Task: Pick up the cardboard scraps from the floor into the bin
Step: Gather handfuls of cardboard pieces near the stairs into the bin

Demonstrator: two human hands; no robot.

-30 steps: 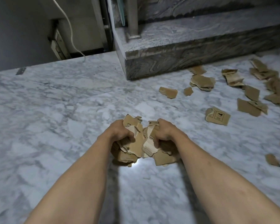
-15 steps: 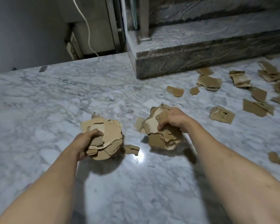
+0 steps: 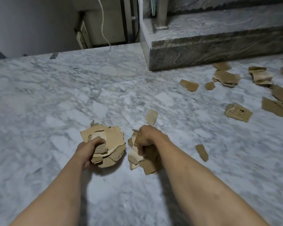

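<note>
Marble floor (image 3: 59, 101), a grey step (image 3: 219, 51) at the back right, scraps strewn to the right and no bin in view.

Each hand grips one bundle of torn cardboard just above the floor: the left hand (image 3: 88, 150) is curled round a rounded left wad (image 3: 108, 144), the right hand (image 3: 148, 136) is clenched on a ragged right wad (image 3: 142, 158). One loose scrap (image 3: 152, 116) lies just beyond the right grip, its long axis pointing away from the person; a narrow scrap (image 3: 202, 152) lies to the right of that forearm. Roughly a dozen more pieces lie further right, near the step, among them a printed piece (image 3: 238, 112). All of them are nearer the right hand; with both grips full, emptying into the bin probably comes first.
</note>
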